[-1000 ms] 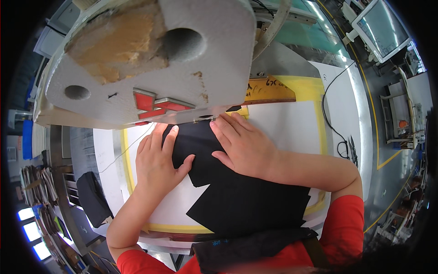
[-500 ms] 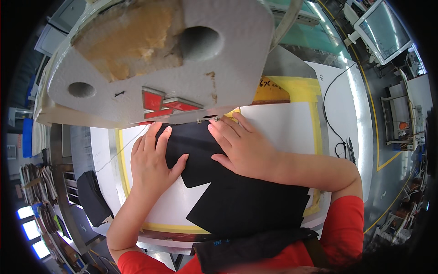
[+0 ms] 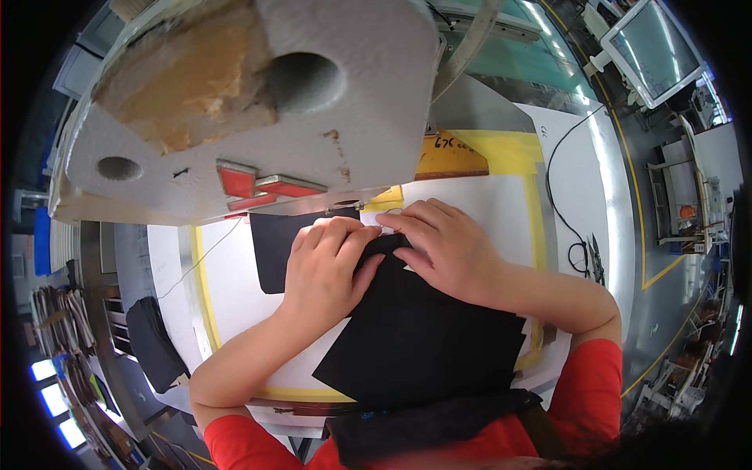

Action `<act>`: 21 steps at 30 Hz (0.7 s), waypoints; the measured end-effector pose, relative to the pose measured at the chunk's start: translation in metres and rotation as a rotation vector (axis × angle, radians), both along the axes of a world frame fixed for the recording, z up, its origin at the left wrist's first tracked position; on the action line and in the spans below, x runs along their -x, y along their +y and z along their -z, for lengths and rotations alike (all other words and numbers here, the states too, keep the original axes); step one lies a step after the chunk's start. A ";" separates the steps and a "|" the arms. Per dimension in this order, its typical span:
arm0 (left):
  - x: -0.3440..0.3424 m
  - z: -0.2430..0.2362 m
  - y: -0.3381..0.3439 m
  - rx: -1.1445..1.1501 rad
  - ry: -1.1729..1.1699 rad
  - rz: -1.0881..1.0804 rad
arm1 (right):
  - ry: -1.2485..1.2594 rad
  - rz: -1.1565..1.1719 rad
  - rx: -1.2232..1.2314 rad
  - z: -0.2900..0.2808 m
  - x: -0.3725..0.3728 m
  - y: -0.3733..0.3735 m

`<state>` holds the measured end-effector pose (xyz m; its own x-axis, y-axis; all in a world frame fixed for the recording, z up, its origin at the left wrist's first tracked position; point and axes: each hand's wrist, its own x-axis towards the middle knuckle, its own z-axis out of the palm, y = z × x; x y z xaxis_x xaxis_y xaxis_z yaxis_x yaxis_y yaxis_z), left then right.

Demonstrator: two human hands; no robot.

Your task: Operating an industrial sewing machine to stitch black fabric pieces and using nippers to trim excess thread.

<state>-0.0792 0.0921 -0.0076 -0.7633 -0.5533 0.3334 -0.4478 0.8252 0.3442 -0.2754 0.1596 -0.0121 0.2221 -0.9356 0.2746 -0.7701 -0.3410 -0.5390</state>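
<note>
My left hand (image 3: 327, 254) and my right hand (image 3: 450, 247) are close together in front of the sewing machine head (image 3: 337, 117). Between them they pinch the upper edge of a black fabric piece (image 3: 423, 345), which spreads down toward my lap. A small pale bit shows at the right fingertips; I cannot make out what it is. Left of my left hand, another black fabric panel (image 3: 268, 254) lies flat on the white work surface (image 3: 235, 313), partly under the machine head. The needle area is hidden by the head.
A yellow metal plate (image 3: 450, 159) stands behind my right hand. A black cord (image 3: 554, 180) and dark scissors (image 3: 596, 258) lie at the right. A stack of folded black fabric (image 3: 155, 345) rests at the left. Yellow tape (image 3: 540, 227) borders the surface.
My hands have come together from a flat, spread position on the fabric and now pinch its edge. The near black piece has come apart from the panel on the left.
</note>
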 end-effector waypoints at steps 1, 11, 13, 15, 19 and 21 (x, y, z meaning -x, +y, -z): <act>0.000 0.004 -0.001 0.002 0.000 0.002 | -0.079 0.001 -0.016 0.003 0.000 -0.004; -0.001 0.010 -0.004 -0.057 0.352 0.126 | 0.062 -0.156 0.387 -0.002 0.012 -0.021; 0.000 0.012 -0.003 -0.041 0.344 0.136 | 0.082 -0.135 0.438 0.004 0.013 -0.025; -0.001 0.009 0.000 -0.072 0.297 0.097 | 0.087 -0.141 0.533 0.003 0.016 -0.033; -0.003 0.007 0.002 -0.057 0.218 0.006 | 0.177 -0.090 0.498 0.009 0.015 -0.041; -0.004 0.004 0.003 -0.070 0.164 -0.021 | 0.219 -0.102 0.471 0.011 0.016 -0.040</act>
<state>-0.0753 0.0947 -0.0120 -0.6899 -0.5948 0.4126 -0.3975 0.7876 0.4708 -0.2918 0.1201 -0.0234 0.4044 -0.6928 0.5970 -0.7979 -0.5863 -0.1401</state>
